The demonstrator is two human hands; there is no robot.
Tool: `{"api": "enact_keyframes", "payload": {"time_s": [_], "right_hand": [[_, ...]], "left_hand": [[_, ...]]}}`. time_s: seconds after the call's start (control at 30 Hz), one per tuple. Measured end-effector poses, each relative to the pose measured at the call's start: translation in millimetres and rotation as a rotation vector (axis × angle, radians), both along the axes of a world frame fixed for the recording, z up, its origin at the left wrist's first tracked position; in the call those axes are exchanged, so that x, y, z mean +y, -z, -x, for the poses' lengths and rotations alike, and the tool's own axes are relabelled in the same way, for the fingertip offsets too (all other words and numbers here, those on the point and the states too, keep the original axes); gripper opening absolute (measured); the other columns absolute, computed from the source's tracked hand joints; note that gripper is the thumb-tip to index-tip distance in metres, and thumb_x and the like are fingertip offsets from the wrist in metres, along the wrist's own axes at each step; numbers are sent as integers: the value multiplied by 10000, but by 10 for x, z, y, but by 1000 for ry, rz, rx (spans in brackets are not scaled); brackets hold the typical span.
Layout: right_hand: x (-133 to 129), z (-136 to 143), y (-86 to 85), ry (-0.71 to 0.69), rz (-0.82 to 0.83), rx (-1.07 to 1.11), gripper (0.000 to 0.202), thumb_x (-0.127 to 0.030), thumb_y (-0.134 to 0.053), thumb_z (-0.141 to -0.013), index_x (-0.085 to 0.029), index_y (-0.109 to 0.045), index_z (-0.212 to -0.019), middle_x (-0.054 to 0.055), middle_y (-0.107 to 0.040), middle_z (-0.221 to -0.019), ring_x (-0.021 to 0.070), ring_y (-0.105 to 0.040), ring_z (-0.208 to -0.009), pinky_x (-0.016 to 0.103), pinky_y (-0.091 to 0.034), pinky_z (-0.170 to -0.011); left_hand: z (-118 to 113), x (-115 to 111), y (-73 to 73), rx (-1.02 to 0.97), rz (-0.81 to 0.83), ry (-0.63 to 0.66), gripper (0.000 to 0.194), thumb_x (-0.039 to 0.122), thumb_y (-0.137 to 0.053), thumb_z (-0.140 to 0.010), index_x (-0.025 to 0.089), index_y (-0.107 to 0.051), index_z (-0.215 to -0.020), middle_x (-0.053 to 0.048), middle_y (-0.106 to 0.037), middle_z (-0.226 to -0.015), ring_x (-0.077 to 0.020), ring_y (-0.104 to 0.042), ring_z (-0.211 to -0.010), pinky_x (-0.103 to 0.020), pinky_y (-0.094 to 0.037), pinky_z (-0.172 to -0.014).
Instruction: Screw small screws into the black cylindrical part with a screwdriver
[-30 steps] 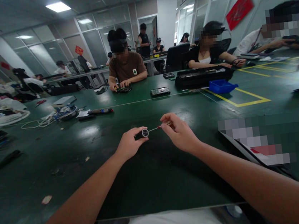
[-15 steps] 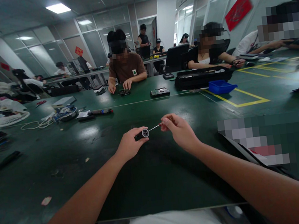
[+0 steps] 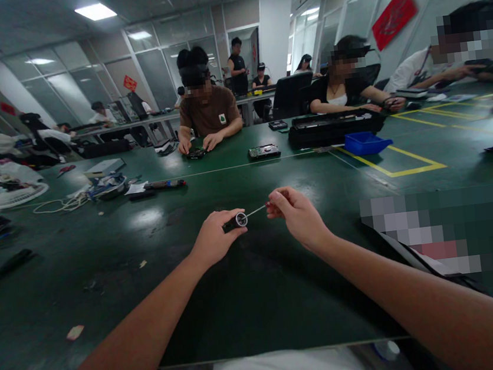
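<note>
The short black tube is in the left hand, just above the green table and right in front of the person. The left thumb and fingers are nearly closed, with the tube pinched between them. The tube lies mostly sideways, and its round open end looks to the right and back at the person. The right hand is on the other side, a little way from the tube, so the left hand is nearer to it. The right fingers are curled shut around the red end of a thin tool. Its thin rod leans, with the right end higher and the left end down at the tube's mouth. The 2 things meet at an angle, not in 1 straight line. The tip seems to be just inside the mouth, but it is too small to be sure.
</note>
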State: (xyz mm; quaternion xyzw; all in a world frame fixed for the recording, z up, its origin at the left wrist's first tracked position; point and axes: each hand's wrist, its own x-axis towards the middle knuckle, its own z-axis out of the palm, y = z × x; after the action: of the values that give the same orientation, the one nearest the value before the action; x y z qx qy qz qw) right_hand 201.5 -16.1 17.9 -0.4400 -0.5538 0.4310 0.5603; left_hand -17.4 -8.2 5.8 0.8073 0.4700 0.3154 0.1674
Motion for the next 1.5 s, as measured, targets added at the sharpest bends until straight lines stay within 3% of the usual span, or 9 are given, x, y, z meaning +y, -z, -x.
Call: {"api": "enact_keyframes", "payload": {"time_s": [0.17, 0.33, 0.47, 0.6, 0.73, 0.83, 1.0, 1.23, 1.5], "right_hand": [[-79, -30, -102, 9, -96, -231, 268, -449, -549, -931, -195, -633, -929, 25, -682, -776, 161, -645, -701, 323, -515, -691], [-152, -64, -190, 209, -150, -488, 440, -576, -630, -860, -206, -612, -623, -25, -560, -513, 121, -487, -476, 282, -368, -520], [-159, -69, -171, 241, -230, -568, 520, -612, -630, -847, -208, -556, -528, -38, -476, -470, 106, -422, -452, 279, -309, -491], [-153, -61, -133, 212, -238, -577, 427, -573, -615, -875, -209, -636, -654, -27, -533, -527, 123, -464, -485, 281, -326, -498], [-144, -59, -130, 86, -260, -506, 189, -384, -566, -927, -216, -644, -964, 23, -704, -811, 170, -634, -688, 292, -446, -614], [-147, -68, -151, 35, -263, -533, 139, -325, -539, -927, -219, -624, -961, 20, -702, -808, 178, -657, -729, 299, -460, -652], [-160, -77, -177, 70, -213, -610, 358, -472, -458, -980, -219, -676, -848, -15, -596, -576, 160, -580, -549, 300, -391, -568], [-180, -73, -174, 31, -271, -638, 296, -292, -445, -963, -205, -582, -1211, 36, -686, -832, 184, -623, -695, 310, -428, -641], [-176, -75, -174, 8, -222, -635, 294, -358, -380, -1003, -213, -622, -1087, 15, -647, -738, 169, -578, -622, 310, -397, -610]], "left_hand": [[9, 4, 1, 22, 3, -14, 414, 295, -741, -831, 288, -669, -1239, -30, -715, -1113, -243, -620, -1011, -400, -458, -923], [15, -3, 14, 21, 1, 5, 419, 311, -743, -833, 289, -665, -1244, -31, -713, -1117, -243, -620, -1010, -400, -458, -920], [12, -10, 13, 19, 15, 11, 414, 299, -753, -826, 297, -670, -1232, -18, -715, -1106, -235, -619, -995, -393, -456, -923], [12, -10, 9, 10, 26, 16, 415, 290, -756, -819, 281, -674, -1226, -27, -715, -1108, -238, -623, -1020, -395, -457, -947], [13, -8, 9, 15, 33, 16, 425, 293, -756, -814, 276, -674, -1230, -38, -715, -1117, -245, -625, -1031, -405, -463, -949], [15, -6, 13, 14, 36, 17, 414, 282, -762, -809, 271, -683, -1215, -41, -717, -1123, -245, -626, -1042, -408, -460, -965], [18, -5, 20, 10, 21, 21, 404, 289, -765, -812, 275, -687, -1208, -32, -719, -1122, -237, -631, -1025, -399, -456, -972], [33, -3, 13, 12, 27, 12, 423, 294, -761, -819, 286, -673, -1232, -27, -713, -1132, -238, -624, -1037, -402, -453, -957], [20, -2, 16, 28, 17, 8, 389, 283, -768, -818, 296, -691, -1198, -9, -721, -1110, -232, -628, -1005, -383, -445, -911]]}}
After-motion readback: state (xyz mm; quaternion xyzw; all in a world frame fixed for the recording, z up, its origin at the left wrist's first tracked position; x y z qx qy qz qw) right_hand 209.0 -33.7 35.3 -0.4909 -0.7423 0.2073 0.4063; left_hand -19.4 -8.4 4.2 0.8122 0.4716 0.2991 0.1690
